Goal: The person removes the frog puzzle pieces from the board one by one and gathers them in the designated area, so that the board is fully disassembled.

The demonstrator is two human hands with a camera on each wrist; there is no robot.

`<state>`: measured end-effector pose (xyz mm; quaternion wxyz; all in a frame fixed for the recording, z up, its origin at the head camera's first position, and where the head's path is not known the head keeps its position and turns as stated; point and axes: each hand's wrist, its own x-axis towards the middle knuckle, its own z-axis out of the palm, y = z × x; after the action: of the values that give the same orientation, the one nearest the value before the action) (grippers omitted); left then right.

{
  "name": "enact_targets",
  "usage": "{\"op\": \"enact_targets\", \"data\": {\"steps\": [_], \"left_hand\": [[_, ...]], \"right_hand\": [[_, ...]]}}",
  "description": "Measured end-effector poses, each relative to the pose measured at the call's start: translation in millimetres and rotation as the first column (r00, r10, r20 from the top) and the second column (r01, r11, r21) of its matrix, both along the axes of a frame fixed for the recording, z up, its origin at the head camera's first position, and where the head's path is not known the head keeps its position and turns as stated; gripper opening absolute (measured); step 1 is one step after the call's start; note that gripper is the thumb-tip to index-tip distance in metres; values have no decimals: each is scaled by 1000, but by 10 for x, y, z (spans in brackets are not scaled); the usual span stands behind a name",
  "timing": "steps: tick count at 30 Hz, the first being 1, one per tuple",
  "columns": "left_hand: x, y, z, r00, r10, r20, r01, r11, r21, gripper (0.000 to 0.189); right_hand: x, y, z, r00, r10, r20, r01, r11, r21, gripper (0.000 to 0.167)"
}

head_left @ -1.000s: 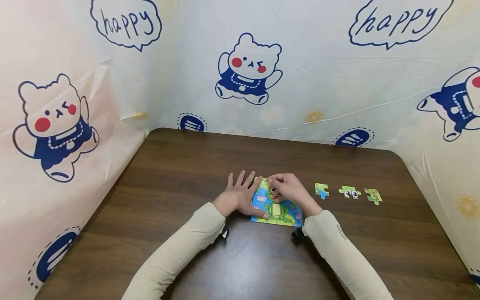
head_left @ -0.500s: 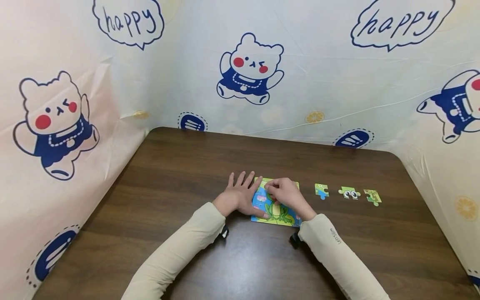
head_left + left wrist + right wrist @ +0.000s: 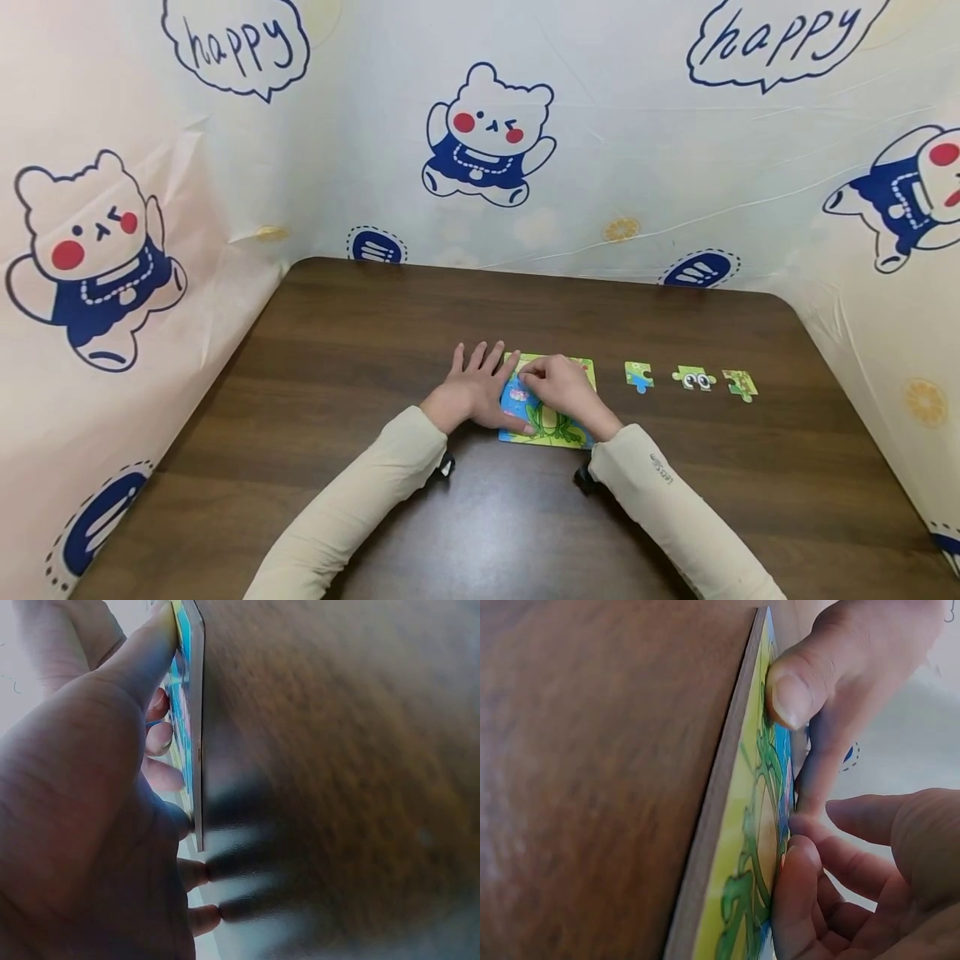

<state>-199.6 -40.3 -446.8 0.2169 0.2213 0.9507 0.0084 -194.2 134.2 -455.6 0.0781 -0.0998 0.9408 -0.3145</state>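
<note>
head view: a puzzle board (image 3: 555,432) with a green frog picture lies flat on the brown tabletop (image 3: 375,325), midway between its left and right edges and well apart from the far edge. left hand (image 3: 480,393) is at the board's left side, fingers straight and spread apart, gripping nothing; the thumb presses the board near its near-left corner, the forefinger reaches the far-left corner, and the other fingertips rest on the tabletop outside the board, as the left wrist view confirms. right hand (image 3: 562,386) is over the far part of the board, its fingers curled; the right wrist view shows fingertips at the board's face. whether a piece is pinched between thumb and finger cannot be told. three loose pieces are set out in a row between the board and the tabletop's right edge, each apart from its neighbour: a green-and-blue piece (image 3: 639,377) nearest the board, an eyes piece (image 3: 693,379) next, and a flecked green piece (image 3: 741,384) last. both forearms wear pale sleeves (image 3: 341,504). behind the tabletop's far edge stands a pale cloth (image 3: 622,150) printed with bears and the word happy.
</note>
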Motion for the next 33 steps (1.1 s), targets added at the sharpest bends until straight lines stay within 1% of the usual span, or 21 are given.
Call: {"op": "enact_targets", "data": {"steps": [4,7,11,16,20,25,31,33], "left_hand": [[10,-6,18,1000,-9,0,9,1000,1,120],[15,-7,26,1000,-19,-15,19,1000,-9,121],[20,-10,26,1000,-18,-21,18,1000,-14,121],[13,-6,8,1000,-14,-28,14,1000,-13,122],[1,-1,-13,999,-10,-35,10,1000,-9,123],[2,0,-6,999,-8,-35,8,1000,-7,123],[14,-7,12,999,-9,-33,8,1000,-18,123],[21,-7,19,1000,-9,-28,8,1000,-18,123]], "right_hand": [[27,-25,17,1000,-7,-3,7,1000,19,23],[50,-37,35,1000,-13,-8,13,999,32,23],[60,-46,46,1000,-20,-10,20,999,44,21],[45,-34,35,1000,-11,-16,11,1000,20,18],[54,-22,59,1000,-3,-22,4,1000,6,16],[69,-15,88,1000,-8,-12,8,1000,-14,16],[69,-26,79,999,24,-35,-23,1000,10,16],[76,-27,87,999,34,-37,-34,999,4,15]]}}
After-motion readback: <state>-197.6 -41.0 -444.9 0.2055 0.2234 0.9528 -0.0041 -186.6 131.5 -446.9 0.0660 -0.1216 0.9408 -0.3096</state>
